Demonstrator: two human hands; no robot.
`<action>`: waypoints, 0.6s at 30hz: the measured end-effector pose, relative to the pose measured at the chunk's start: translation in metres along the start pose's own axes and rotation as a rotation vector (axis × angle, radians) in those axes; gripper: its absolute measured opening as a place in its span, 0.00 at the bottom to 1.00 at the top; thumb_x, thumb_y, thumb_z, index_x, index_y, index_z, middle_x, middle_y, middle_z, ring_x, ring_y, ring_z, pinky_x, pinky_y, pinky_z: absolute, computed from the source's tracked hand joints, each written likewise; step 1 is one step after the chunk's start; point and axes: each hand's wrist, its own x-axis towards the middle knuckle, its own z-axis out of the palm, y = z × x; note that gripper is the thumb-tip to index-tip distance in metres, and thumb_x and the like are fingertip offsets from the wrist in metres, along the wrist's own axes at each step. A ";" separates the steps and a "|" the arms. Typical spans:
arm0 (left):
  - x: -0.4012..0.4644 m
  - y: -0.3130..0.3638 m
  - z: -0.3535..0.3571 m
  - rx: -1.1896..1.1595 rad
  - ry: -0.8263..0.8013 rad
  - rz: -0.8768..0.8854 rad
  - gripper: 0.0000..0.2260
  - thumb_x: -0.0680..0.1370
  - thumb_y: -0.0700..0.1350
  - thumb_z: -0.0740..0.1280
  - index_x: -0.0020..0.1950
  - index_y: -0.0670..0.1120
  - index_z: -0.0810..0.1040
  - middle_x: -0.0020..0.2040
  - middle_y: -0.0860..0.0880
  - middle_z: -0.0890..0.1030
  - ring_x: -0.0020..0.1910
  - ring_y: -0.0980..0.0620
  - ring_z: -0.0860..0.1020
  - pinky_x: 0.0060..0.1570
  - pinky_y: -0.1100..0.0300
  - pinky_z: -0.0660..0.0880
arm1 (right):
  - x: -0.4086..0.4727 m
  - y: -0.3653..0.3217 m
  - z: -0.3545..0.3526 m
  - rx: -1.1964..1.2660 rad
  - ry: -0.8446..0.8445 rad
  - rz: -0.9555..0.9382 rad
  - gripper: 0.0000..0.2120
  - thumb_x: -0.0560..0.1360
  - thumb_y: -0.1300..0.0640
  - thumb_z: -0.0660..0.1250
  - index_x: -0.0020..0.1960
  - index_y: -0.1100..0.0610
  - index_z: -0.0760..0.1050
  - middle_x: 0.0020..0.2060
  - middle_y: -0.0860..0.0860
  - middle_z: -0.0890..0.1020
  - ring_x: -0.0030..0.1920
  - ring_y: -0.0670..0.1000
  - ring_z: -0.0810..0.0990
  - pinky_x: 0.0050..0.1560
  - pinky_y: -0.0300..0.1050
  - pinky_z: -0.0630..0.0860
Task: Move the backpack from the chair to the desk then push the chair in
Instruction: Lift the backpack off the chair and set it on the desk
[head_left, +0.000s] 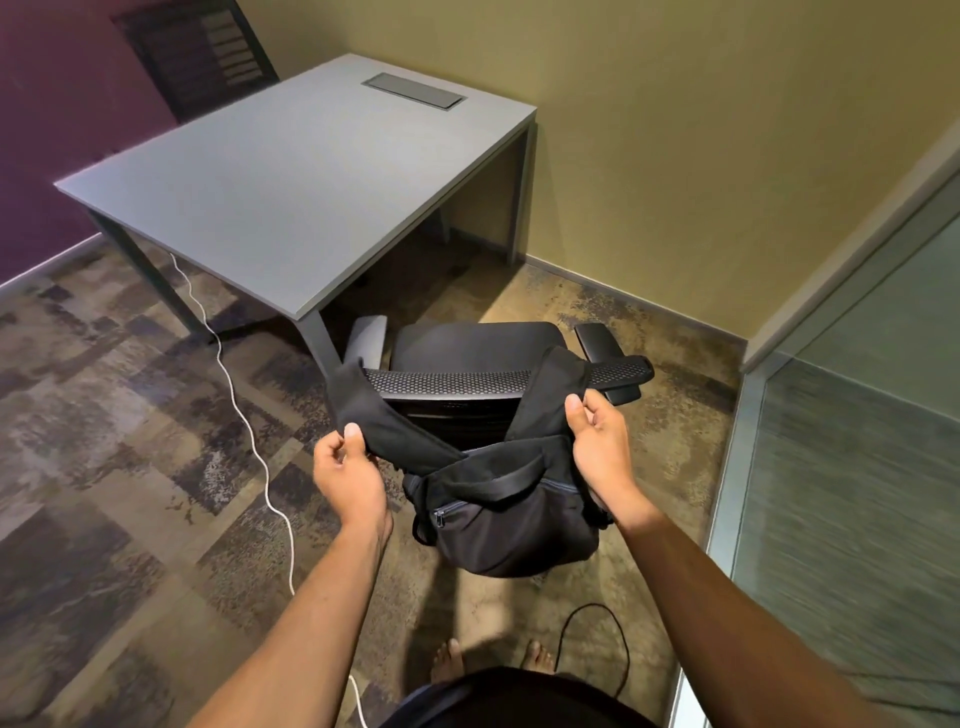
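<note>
A black backpack hangs behind the backrest of a black office chair, its two shoulder straps looped over the backrest's top edge. My left hand grips the left strap and my right hand grips the right strap, both beside the backrest. The chair stands pulled out from the grey desk, by its near right corner, with the seat facing the desk. The chair's base is hidden by the bag.
A grey cable hatch sits in the desk's far side. A white cable trails across the patterned carpet on the left, a black cable loops near my bare feet. A glass partition stands close on the right.
</note>
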 end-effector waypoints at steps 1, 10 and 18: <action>-0.002 -0.001 0.000 0.019 0.020 0.020 0.04 0.80 0.45 0.65 0.46 0.49 0.72 0.38 0.51 0.71 0.37 0.55 0.69 0.44 0.57 0.70 | 0.000 -0.002 0.002 0.016 0.004 0.003 0.20 0.81 0.53 0.61 0.35 0.54 0.56 0.32 0.52 0.59 0.33 0.49 0.58 0.36 0.48 0.55; -0.017 -0.040 -0.018 0.399 -0.463 0.013 0.29 0.74 0.63 0.66 0.61 0.39 0.72 0.56 0.44 0.78 0.54 0.50 0.76 0.61 0.49 0.71 | -0.011 -0.001 -0.001 0.100 0.031 -0.019 0.21 0.78 0.48 0.61 0.36 0.58 0.55 0.34 0.54 0.58 0.35 0.52 0.56 0.36 0.50 0.55; -0.030 -0.066 -0.003 0.768 -0.945 0.296 0.31 0.65 0.65 0.72 0.62 0.50 0.77 0.59 0.50 0.80 0.61 0.50 0.77 0.62 0.48 0.73 | -0.020 -0.017 -0.040 0.258 0.202 0.018 0.22 0.77 0.51 0.63 0.37 0.66 0.58 0.34 0.54 0.61 0.36 0.54 0.57 0.37 0.52 0.55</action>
